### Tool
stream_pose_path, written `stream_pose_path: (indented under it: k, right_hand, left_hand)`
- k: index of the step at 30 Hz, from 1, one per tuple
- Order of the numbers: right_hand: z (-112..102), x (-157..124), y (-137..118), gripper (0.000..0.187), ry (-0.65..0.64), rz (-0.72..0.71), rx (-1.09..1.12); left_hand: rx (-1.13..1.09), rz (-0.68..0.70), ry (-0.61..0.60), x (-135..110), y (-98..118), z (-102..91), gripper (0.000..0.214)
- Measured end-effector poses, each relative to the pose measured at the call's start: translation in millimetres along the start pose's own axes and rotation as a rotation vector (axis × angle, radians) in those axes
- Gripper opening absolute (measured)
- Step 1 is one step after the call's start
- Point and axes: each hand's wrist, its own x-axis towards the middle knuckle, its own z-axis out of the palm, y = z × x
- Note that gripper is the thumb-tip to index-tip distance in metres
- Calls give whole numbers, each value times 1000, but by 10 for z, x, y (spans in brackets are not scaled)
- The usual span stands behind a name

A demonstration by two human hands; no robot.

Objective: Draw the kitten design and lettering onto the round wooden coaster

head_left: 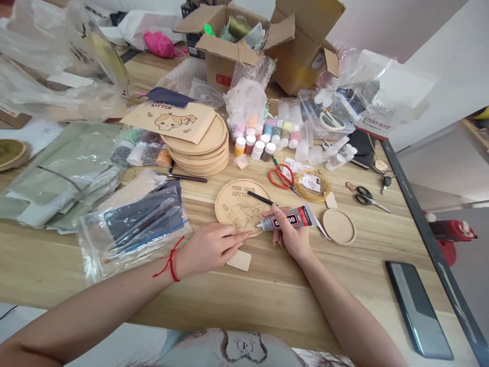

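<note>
A round wooden plate [225, 196] with a raised rim lies on the table, a kitten outline and lettering drawn on its face. My left hand [208, 247] rests at the plate's near edge, fingers stretched out and touching the rim. In my right hand [292, 237] is a grey, black and red glue tube [290, 219], tilted so that its white nozzle points left over the plate's right side. A slim tool with a black end [262, 198] also runs through that hand; its silver end shows beyond the tube. Close to my left fingers lies a small pale wooden tag [239, 260].
A stack of wooden plates [202, 160] stands behind, a kitten card [171, 121] on top. Paint jars [257, 149], red scissors [281, 176], coiled golden wire [312, 184] and a small round tray [339, 227] lie beyond. A phone [418, 308] sits right, plastic bags [133, 229] left.
</note>
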Motion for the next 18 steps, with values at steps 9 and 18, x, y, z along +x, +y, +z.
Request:
stream_pose_path:
  k: [9, 18]
  right_hand:
    - [4, 3, 3, 45, 17, -38, -3]
    - [-1, -5, 8, 45, 8, -8, 0]
  left_hand:
    - [5, -4, -19, -16, -13, 12, 27]
    - [-6, -11, -26, -15, -6, 4, 27]
